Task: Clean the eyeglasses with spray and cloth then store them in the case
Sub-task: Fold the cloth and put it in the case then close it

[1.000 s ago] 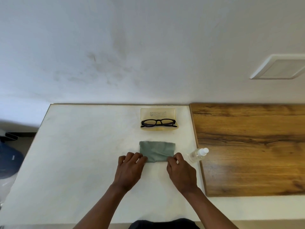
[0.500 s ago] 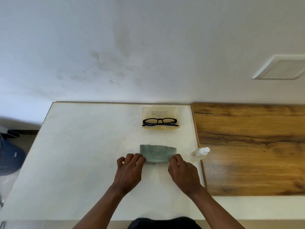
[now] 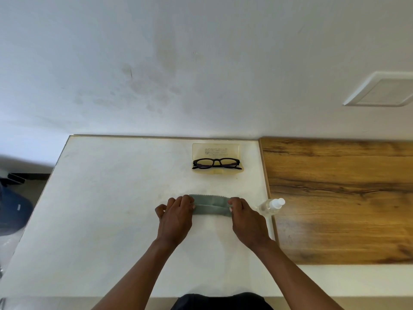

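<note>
Black-framed eyeglasses (image 3: 217,163) lie in the open, pale yellow translucent case (image 3: 215,149) at the back of the white table (image 3: 116,202). A grey-green cleaning cloth (image 3: 211,204) lies in front of it, folded over on itself into a narrow strip. My left hand (image 3: 175,217) pinches the cloth's left end and my right hand (image 3: 247,218) pinches its right end. A small clear spray bottle (image 3: 270,206) with a white cap lies on its side just right of my right hand.
A wooden board (image 3: 342,198) adjoins the white table on the right. A white wall rises behind, with a white plate (image 3: 380,89) on it at the right. Dark blue objects (image 3: 13,211) sit on the floor at the left.
Both hands have lifted the cloth's near edge and carried it away from me, folding the flat cloth over into a narrower strip. Eyeglasses, case and bottle have not moved.
</note>
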### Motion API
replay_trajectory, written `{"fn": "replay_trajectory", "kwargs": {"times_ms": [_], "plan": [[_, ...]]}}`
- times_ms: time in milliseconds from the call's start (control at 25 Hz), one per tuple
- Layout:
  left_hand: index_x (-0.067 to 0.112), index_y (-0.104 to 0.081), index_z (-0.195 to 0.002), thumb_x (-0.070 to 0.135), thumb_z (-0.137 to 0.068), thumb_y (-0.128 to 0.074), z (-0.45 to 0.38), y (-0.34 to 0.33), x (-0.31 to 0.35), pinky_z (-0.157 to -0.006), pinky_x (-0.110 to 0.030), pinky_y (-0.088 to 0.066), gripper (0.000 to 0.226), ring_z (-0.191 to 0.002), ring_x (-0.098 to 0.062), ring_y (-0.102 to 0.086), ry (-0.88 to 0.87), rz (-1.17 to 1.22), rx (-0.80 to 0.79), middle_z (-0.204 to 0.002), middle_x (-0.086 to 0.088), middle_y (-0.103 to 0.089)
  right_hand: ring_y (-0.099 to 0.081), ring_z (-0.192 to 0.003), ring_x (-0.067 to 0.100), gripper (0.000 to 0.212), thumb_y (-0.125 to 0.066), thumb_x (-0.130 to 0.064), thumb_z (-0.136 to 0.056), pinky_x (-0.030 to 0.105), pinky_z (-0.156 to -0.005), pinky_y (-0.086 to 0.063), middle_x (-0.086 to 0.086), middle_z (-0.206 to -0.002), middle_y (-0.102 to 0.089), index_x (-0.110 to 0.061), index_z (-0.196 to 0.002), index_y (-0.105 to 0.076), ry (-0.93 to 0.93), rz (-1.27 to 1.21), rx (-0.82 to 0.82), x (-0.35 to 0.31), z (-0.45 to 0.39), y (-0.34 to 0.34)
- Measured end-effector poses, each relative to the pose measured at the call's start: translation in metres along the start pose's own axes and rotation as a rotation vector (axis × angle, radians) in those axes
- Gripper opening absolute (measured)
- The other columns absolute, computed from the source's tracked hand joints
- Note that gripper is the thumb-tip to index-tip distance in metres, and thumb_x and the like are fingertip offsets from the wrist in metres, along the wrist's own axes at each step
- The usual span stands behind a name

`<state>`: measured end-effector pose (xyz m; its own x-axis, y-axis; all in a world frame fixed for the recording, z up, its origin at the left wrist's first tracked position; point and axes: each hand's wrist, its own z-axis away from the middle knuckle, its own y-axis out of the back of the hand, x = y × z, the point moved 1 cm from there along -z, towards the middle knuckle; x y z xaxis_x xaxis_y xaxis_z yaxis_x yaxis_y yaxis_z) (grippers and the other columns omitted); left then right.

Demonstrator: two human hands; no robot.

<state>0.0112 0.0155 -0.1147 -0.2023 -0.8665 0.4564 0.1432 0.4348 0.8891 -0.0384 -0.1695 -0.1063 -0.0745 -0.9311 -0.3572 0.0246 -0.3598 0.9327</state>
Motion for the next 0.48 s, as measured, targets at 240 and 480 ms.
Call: {"fn": "replay_trajectory", "kwargs": {"times_ms": [240, 480], "plan": [[0.020, -0.052, -0.103, 0.023, -0.096, -0.040, -0.0044, 0.0020, 0.0026, -0.076, -0.031, -0.017, 0.014, -0.091, -0.018, -0.050, 0.041, -0.018, 0.008, -0.095, 0.007, -0.061, -0.056, -0.040, 0.022, 0.006, -0.062, -0.006, -0.085, 0.019, -0.035, -0.033, 0.012, -0.071, -0.064, -0.002, -0.090, -0.061, 0.028, 0.055, 0.124, -0.0067, -0.0060, 0.0081], [0.018, -0.058, -0.100, 0.019, -0.090, -0.053, -0.0002, 0.0071, 0.0049, -0.077, -0.035, -0.022, 0.011, -0.088, -0.021, -0.053, 0.029, -0.058, 0.056, -0.092, 0.002, -0.059, -0.053, -0.040, 0.020, 0.007, -0.065, -0.010, -0.084, 0.017, -0.036, -0.024, 0.010, -0.071, -0.060, -0.004, -0.082, -0.061, 0.011, 0.072, 0.159, -0.0068, -0.0082, 0.0094]]}}
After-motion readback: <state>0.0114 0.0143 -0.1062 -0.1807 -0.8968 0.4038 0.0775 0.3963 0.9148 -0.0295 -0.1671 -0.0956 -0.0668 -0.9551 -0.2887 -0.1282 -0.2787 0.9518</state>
